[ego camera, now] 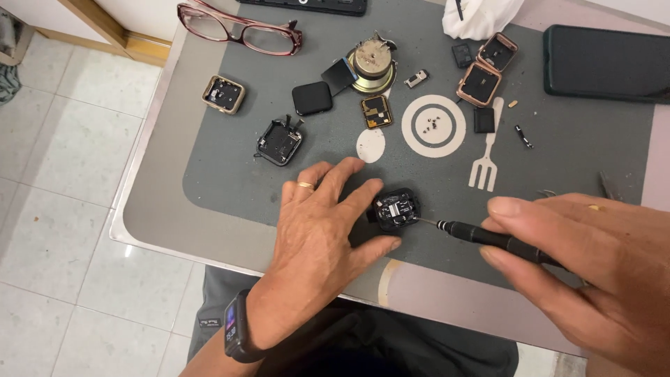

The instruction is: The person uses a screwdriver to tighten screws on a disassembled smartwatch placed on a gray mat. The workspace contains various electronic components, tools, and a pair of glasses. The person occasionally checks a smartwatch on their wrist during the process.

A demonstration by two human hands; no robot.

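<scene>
My left hand point(314, 237) lies flat on the grey mat point(209, 174), fingers spread, with forefinger and thumb pinching the small black watch case point(396, 209) from its left side to keep it from sliding. My right hand point(593, 272) is closed around the black screwdriver point(488, 237), thumb on top and fingers beneath. The case sits near the front edge of the worktop point(453, 300), between my two hands, back facing up and already open, so its inner parts show. The screwdriver's long axis runs nearly level across the view, handle at the right, fine tip pointing left and slightly up, meeting the right edge of the case.

I judge the work well under way: further back lie other opened cases point(280, 142), a black screen point(311, 98), a small circuit board point(376, 112) and two rose-gold frames point(479, 84), and tiny screws point(431, 124) sit inside the white ring printed on the mat. This case still holds its insides, so there is more to take out of it. Glasses point(241, 29) rest at the far left.
</scene>
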